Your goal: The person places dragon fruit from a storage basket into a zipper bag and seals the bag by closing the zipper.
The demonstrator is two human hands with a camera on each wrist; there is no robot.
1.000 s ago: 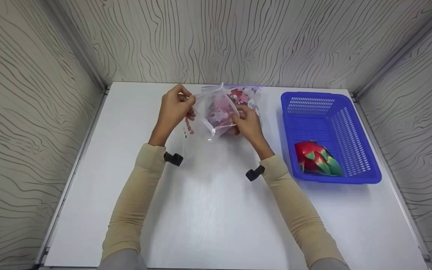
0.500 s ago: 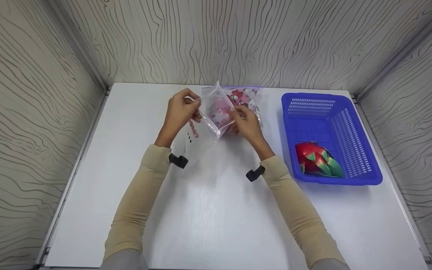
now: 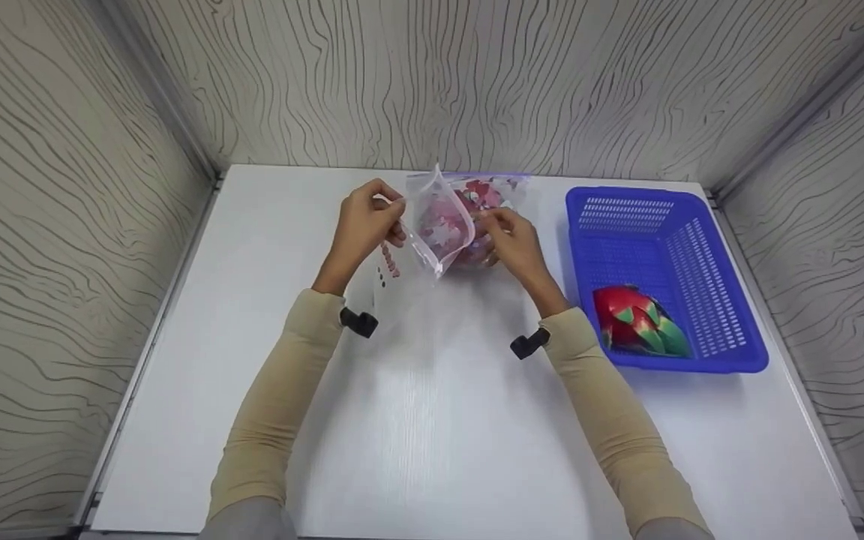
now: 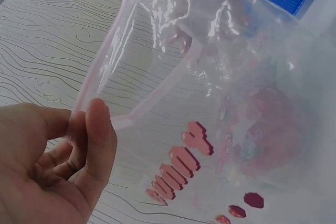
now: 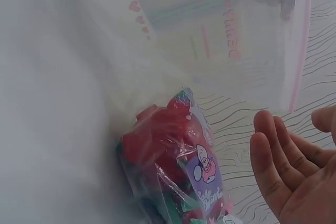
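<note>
My left hand [image 3: 367,225] pinches the rim of a clear zip bag [image 4: 168,93] between thumb and fingers. The bag has a pink zip edge and pink printed letters; its mouth gapes. At the other side of that mouth is my right hand [image 3: 514,244], close to the rim. In the right wrist view, the fingers [image 5: 270,166] stand apart from the thumb with nothing between them. Behind the bag lies a second, filled clear bag [image 3: 496,191] with red and pink contents. The right wrist view shows it with a purple cartoon print [image 5: 205,169], below the zip bag.
On the right side of the white table [image 3: 402,420] stands a blue plastic basket [image 3: 748,322]. Inside its near end lies a red and green item like a dragon fruit [image 3: 631,311]. Wood-patterned panels [image 3: 432,82] enclose the table at back and sides.
My left hand has moved slightly right with the bag's rim, narrowing the mouth. My right hand has let go of the other rim and moved a little to the right.
</note>
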